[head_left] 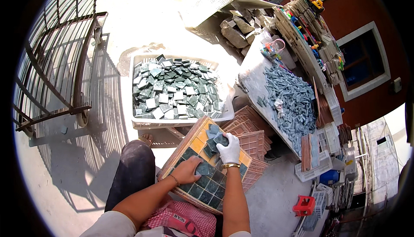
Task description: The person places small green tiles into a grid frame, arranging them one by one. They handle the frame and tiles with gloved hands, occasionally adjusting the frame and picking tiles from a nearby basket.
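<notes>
A tray with a grid of square compartments (192, 140) rests tilted over my lap. Dark green square stone tiles (196, 191) fill its nearer rows, while yellow base shows in the farther ones. My bare left hand (188, 171) lies over the middle of the tray, its thumb and fingers closed on a green tile (204, 168). In a white glove, my right hand (229, 151) grips a dark tile (221, 139) above the far rows. Several loose tiles (211, 131) lie beside it on the tray. The gloved fingertips are partly hidden.
Beyond the tray stands a white crate (137, 120) heaped with green tiles. Stacked pinkish grid trays (251, 144) sit to its right, near a table (254, 74) piled with narrow stone strips (291, 101). A wheeled metal rack (64, 60) stands left; a red stool (304, 205) is at right.
</notes>
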Tool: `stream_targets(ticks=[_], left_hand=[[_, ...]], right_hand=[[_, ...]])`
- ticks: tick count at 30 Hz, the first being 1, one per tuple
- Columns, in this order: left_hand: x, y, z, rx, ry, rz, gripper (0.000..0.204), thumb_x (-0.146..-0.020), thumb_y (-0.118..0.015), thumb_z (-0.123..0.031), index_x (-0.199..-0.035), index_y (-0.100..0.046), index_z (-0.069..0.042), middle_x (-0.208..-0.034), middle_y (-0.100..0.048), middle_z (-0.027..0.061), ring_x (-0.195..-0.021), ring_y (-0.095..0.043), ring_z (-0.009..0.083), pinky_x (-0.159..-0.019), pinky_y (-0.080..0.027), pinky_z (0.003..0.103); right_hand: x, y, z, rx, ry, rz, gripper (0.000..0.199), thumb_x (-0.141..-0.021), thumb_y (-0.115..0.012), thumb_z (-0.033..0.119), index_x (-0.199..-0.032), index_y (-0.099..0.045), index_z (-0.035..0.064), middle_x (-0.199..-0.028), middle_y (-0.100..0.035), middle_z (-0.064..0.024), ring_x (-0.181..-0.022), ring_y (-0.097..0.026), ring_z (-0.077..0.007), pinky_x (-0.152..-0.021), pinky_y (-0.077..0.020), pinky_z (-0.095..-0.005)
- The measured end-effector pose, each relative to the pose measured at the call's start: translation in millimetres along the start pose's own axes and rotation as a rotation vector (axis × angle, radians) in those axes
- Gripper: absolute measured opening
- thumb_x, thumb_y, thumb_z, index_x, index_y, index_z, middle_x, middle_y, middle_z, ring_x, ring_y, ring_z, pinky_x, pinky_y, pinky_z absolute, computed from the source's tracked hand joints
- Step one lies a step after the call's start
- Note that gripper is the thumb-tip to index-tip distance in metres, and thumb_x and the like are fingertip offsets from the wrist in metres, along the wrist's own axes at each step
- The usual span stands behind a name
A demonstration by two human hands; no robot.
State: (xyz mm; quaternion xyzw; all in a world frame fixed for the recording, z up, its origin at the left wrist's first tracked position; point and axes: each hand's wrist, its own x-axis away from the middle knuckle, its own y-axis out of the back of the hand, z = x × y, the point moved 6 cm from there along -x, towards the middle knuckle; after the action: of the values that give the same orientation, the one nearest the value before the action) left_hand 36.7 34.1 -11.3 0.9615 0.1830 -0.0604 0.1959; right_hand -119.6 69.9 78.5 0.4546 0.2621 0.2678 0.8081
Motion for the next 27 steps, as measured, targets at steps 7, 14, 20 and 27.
stream_targets(ticks=[7, 14, 20, 27], left_hand=[[0.3, 0.3, 0.2, 0.003, -0.022, -0.023, 0.053, -0.065, -0.068, -0.017, -0.111, -0.047, -0.002, -0.101, -0.048, 0.0186, -0.093, -0.053, 0.0367, -0.082, -0.044, 0.039], [0.0, 0.5, 0.9, 0.004, -0.017, -0.014, 0.052, -0.065, -0.068, -0.016, -0.111, -0.047, -0.003, -0.101, -0.049, 0.0184, -0.094, -0.053, 0.0365, -0.081, -0.045, 0.040], [1.4, 2.9, -3.5, 0.009, 0.014, 0.003, 0.052, -0.066, -0.067, -0.016, -0.111, -0.047, -0.004, -0.102, -0.048, 0.0182, -0.094, -0.053, 0.0364, -0.081, -0.045, 0.040], [0.4, -0.3, -0.9, -0.004, 0.024, 0.015, 0.052, -0.063, -0.069, -0.017, -0.110, -0.049, -0.005, -0.106, -0.049, 0.0166, -0.098, -0.052, 0.0347, -0.084, -0.044, 0.039]], right_hand=[[6.2, -3.3, 8.0, 0.042, 0.097, 0.037, 0.041, -0.063, -0.064, 0.010, -0.104, -0.055, 0.0045, -0.103, -0.056, -0.0144, -0.101, -0.051, -0.0315, -0.090, -0.0402, -0.0378], [11.5, 1.5, 16.8, 0.004, 0.117, -0.013, 0.043, -0.063, -0.064, 0.008, -0.104, -0.054, 0.0029, -0.104, -0.055, -0.0155, -0.103, -0.051, -0.0318, -0.091, -0.0392, -0.0376], [42.5, 26.7, -39.3, -0.124, -0.065, -0.163, 0.045, -0.063, -0.066, 0.010, -0.106, -0.055, 0.0017, -0.106, -0.056, -0.0151, -0.102, -0.053, -0.0303, -0.091, -0.0399, -0.0354], [90.9, 42.1, -117.3, -0.023, -0.254, -0.034, 0.048, -0.062, -0.064, 0.016, -0.107, -0.056, 0.0031, -0.107, -0.057, -0.0152, -0.103, -0.053, -0.0295, -0.091, -0.0408, -0.0348]])
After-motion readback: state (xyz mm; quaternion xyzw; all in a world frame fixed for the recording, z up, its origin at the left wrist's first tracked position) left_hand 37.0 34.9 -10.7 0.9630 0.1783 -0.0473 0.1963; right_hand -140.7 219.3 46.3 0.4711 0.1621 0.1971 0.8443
